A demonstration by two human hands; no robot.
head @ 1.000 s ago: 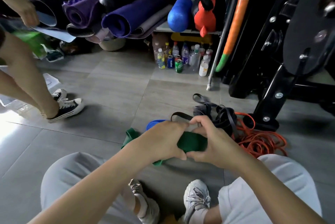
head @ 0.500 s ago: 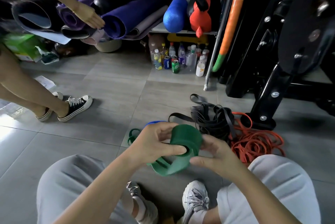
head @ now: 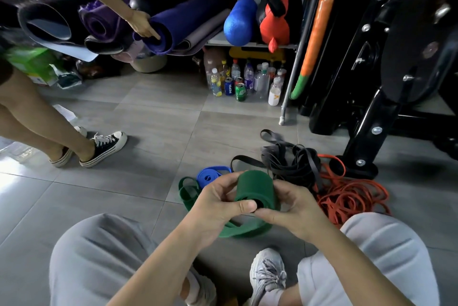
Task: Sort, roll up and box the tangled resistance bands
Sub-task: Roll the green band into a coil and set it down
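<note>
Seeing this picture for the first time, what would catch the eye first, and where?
First, the green band, half rolled into a thick coil, held between the left hand and the right hand low in the centre. Beyond it on the floor lie tangled black bands and orange bands. At upper left, another person's hand points at a rolled blue mat.

Left grip [head: 218, 204] and right grip [head: 292, 209] curled (thumbs nearly touching)

Rolled band [head: 255, 189] sits between the left hand [head: 218, 204] and the right hand [head: 295, 209], its tail trailing to the floor [head: 148, 119]. Just behind it lies a coiled band [head: 210, 176]; right of that, the tangle of bands [head: 292, 162], cords [head: 352, 194] heaped beside. Bottles [head: 247, 82] stand far behind.
</note>
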